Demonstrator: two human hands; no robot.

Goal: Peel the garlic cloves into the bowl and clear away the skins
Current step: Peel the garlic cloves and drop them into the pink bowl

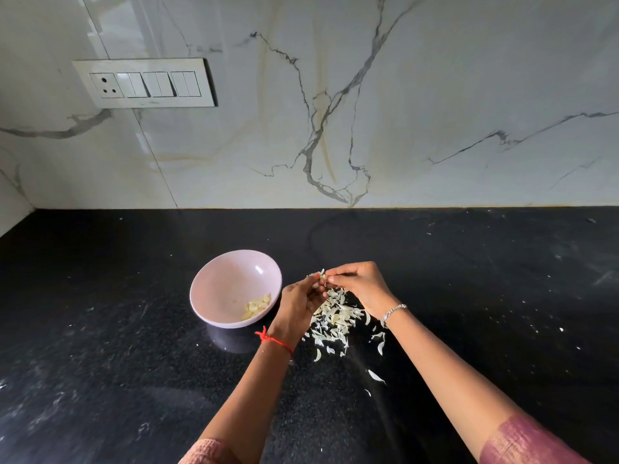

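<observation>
Pink sleeves point(522, 440) are sitting lowest in my feed, forearms stretching out over the black countertop point(134, 329). I'm watching both hands meeting. The left hand point(296, 304) is curling its fingers round a garlic clove point(321, 276), and the right hand point(360, 286) is pinching the clove's papery top with its fingertips point(331, 279). Just beneath the fingers, loose skins point(335, 318) are lying heaped on the countertop. Left of the fingers, a pink bowl point(214, 272) is holding several peeled cloves point(256, 306).
</observation>
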